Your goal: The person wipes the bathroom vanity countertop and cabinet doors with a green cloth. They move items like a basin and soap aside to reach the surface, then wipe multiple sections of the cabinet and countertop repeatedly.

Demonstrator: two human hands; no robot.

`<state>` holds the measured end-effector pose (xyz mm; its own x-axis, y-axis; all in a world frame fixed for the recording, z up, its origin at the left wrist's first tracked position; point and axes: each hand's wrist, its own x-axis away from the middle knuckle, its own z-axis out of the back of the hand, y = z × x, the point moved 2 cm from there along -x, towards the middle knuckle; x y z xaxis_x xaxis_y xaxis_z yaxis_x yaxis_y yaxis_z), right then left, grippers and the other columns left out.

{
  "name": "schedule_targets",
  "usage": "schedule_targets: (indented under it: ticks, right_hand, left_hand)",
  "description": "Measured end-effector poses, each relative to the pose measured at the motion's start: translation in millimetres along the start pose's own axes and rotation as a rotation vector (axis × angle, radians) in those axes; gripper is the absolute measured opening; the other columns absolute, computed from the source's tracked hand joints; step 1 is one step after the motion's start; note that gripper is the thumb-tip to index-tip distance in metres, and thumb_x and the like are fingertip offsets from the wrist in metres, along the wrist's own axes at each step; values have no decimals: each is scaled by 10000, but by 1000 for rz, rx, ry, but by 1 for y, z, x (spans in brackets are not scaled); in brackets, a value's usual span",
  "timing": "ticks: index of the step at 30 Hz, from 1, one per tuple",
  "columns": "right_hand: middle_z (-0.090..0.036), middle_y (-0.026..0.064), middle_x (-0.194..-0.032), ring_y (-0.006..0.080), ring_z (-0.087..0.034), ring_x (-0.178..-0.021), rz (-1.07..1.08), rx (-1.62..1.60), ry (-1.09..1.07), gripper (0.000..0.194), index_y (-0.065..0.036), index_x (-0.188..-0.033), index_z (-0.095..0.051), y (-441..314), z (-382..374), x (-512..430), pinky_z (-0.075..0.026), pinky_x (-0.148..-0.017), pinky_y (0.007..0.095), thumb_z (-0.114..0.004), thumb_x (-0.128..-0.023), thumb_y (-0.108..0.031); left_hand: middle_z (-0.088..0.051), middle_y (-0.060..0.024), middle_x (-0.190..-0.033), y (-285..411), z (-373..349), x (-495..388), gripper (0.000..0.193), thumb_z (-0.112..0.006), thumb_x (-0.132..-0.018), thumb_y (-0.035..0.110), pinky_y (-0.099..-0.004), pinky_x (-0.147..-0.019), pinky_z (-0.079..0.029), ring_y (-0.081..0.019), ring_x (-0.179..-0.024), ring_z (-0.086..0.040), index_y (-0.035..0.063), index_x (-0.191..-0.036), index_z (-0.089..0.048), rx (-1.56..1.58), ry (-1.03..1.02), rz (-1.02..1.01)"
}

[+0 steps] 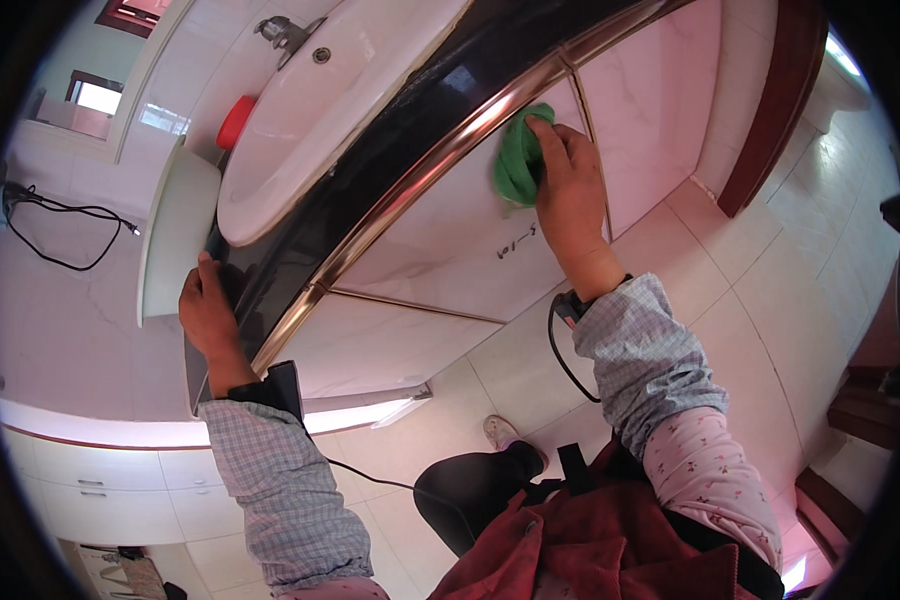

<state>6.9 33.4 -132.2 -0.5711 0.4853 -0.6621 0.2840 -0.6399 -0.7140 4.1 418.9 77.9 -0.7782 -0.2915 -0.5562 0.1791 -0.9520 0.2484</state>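
My right hand point(574, 180) presses a folded green cloth point(521, 165) against a white marble-look tile panel point(427, 232) on the front of the washbasin counter. The cloth lies just below a shiny copper-coloured trim strip point(420, 180). Dark handwritten marks point(516, 244) stand on the panel below the cloth. My left hand point(208, 307) rests at the near left end of the black stone countertop point(311, 217); some of its fingers are hidden. A white ceramic washbasin point(292, 165) is set into this countertop.
A chrome tap point(285, 36) and a red container point(235, 122) stand by the basin. A pale upright panel point(176, 232) is left of it, near a black power cord point(67, 225). A dark red door frame point(772, 112) rises at right. Wrist-worn devices point(285, 386) trail cables.
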Motion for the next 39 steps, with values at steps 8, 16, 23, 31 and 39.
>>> schedule_targets:
  ticks: [8,16,23,31,39]
  right_hand:
    - [-593,126,-1081,306,-601,-978,349,-98,-280,470,-166,-1248,-639,-61,-26,65,-510,-810,398,-613,-794,-46]
    - [-610,119,-1146,311,-600,-1006,110,-4,45,413,-163,-1223,-651,-4,-6,2,-501,-836,383,-602,-826,-59]
    - [-592,154,-1210,333,-590,-1106,39,-5,116,628,-146,-1359,-567,39,9,-26,-485,-945,382,-526,-808,151]
    - [-574,159,-1196,313,-551,-1083,-70,-172,198,607,-105,-1349,-570,26,-25,-6,-441,-974,370,-479,-804,147]
    - [-477,190,-1294,385,-461,-1161,68,-78,-64,615,-123,-1347,-571,-65,-65,72,-366,-1025,479,-525,-778,105]
  left_hand:
    - [-727,-144,-1009,0,1,0,614,-438,-968,580,-387,-864,-480,-314,-979,-666,54,-1045,-746,11,2,39]
    - [-732,-137,-974,-2,-1,0,604,-450,-969,564,-389,-839,-486,-300,-929,-673,42,-1030,-747,63,8,45]
    - [-723,-167,-991,4,3,7,589,-453,-976,556,-420,-843,-483,-341,-943,-669,45,-1046,-739,82,30,-39]
    - [-694,-191,-914,17,2,6,556,-440,-970,569,-475,-796,-491,-424,-912,-638,96,-978,-733,-31,117,12]
    - [-687,-160,-824,27,8,11,555,-436,-972,564,-465,-752,-498,-399,-837,-644,92,-918,-724,-28,126,26]
